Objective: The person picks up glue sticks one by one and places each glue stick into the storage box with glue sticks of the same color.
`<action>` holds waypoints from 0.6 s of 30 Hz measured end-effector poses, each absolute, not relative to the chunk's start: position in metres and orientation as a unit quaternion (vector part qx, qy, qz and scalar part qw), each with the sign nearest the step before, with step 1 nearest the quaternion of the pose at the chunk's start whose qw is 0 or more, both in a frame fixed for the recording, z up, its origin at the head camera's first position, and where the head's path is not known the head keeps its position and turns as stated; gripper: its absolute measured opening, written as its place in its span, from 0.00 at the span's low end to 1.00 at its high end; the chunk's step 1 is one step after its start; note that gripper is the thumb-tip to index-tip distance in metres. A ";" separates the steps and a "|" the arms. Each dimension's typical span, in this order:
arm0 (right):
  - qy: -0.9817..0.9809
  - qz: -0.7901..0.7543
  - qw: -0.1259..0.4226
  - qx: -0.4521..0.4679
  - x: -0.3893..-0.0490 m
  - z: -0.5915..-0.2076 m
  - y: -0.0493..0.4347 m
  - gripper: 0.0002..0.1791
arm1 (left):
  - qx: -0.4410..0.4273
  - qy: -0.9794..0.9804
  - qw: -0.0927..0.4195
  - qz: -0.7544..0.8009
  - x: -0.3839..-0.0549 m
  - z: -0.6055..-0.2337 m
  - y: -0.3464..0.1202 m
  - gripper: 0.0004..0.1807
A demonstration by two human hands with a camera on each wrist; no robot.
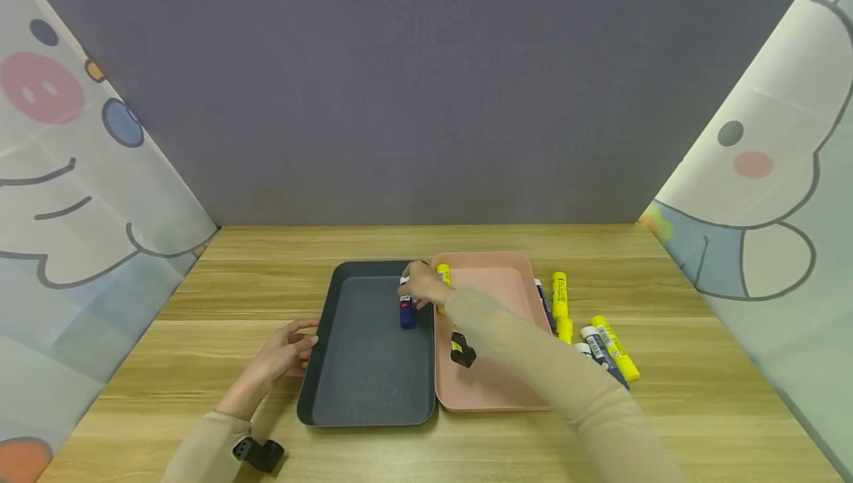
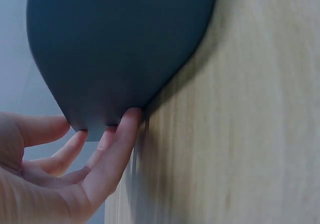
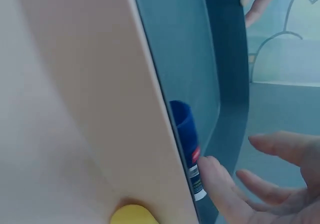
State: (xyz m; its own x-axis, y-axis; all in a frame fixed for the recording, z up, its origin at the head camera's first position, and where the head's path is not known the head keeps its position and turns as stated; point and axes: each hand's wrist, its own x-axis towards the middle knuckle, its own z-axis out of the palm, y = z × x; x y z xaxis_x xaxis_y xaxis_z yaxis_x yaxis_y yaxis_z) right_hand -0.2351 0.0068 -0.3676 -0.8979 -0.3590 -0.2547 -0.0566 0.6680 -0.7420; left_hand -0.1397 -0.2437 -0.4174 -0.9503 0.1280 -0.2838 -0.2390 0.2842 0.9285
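A navy glue stick (image 1: 407, 316) with a white end and a small red mark on its label lies along the right side of the dark grey tray (image 1: 369, 383). My right hand (image 1: 423, 284) is over it; in the right wrist view the fingers are spread and one fingertip (image 3: 209, 165) is right at the label of the glue stick (image 3: 186, 134). At the tray's left wall is my left hand (image 1: 283, 355). Its fingertips (image 2: 131, 115) touch the outer side of the dark tray (image 2: 120, 59), with the thumb near the rim.
A pink tray (image 1: 493, 390) stands against the dark one, with a yellow stick (image 1: 443, 272) by its left wall. Right of it, on the wooden table (image 1: 706, 394), lie several yellow sticks (image 1: 560, 294) and navy sticks (image 1: 603, 355). A grey panel (image 1: 426, 98) rises behind.
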 end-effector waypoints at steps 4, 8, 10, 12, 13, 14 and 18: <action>0.875 -0.411 0.217 -0.136 -0.230 -0.362 0.013 0.23 | -0.035 0.786 0.153 0.597 -0.140 -0.417 -0.244 0.24; 0.868 -0.417 0.222 -0.156 -0.228 -0.359 0.020 0.22 | -0.039 0.786 0.153 0.598 -0.139 -0.417 -0.244 0.23; 0.865 -0.419 0.223 -0.163 -0.226 -0.357 0.024 0.21 | -0.038 0.786 0.154 0.598 -0.139 -0.416 -0.243 0.24; 0.863 -0.421 0.224 -0.169 -0.224 -0.355 0.029 0.20 | -0.041 0.785 0.154 0.599 -0.139 -0.417 -0.243 0.24; 0.863 -0.420 0.223 -0.172 -0.224 -0.354 0.032 0.19 | -0.039 0.785 0.155 0.599 -0.139 -0.417 -0.244 0.24; 0.862 -0.421 0.221 -0.175 -0.223 -0.353 0.036 0.19 | -0.038 0.785 0.155 0.599 -0.139 -0.416 -0.244 0.24; 0.865 -0.417 0.206 -0.189 -0.220 -0.348 0.048 0.17 | -0.036 0.783 0.157 0.600 -0.139 -0.416 -0.244 0.24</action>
State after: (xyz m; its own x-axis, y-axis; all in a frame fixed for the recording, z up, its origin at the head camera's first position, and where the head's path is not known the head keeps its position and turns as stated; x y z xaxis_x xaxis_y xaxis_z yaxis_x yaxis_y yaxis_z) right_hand -0.2201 0.0477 -0.3481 -0.8442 -0.4982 -0.1980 -0.1549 0.5804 -0.7995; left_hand -0.1395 -0.2441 -0.4165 -0.9483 0.1319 -0.2888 -0.2446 0.2764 0.9294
